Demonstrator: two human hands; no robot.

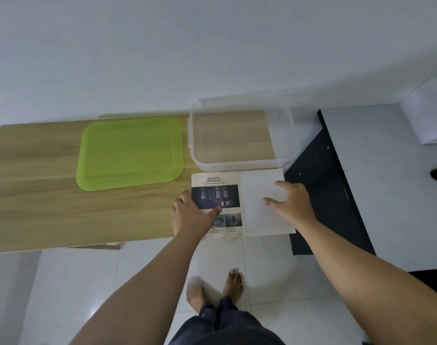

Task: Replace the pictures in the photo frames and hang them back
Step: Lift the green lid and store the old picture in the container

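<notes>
A printed picture headed SAFETY [216, 180], with dark car photos, lies at the right front corner of the wooden table [38, 207]. A plain white sheet [262, 220] lies beside it on the right, its edge past the table end. My left hand [191, 215] rests flat on the printed picture's left side, fingers spread, thumb on the photo. My right hand [290, 200] lies flat on the white sheet, fingers apart. No photo frame is in view.
A lime green lid [130, 153] lies on the table's middle. A clear plastic box [242, 165] stands behind the papers at the table's right end. A black mat [332, 195] covers the floor on the right, a white box [428, 113] beyond it. My bare feet [215, 287] stand on white tiles.
</notes>
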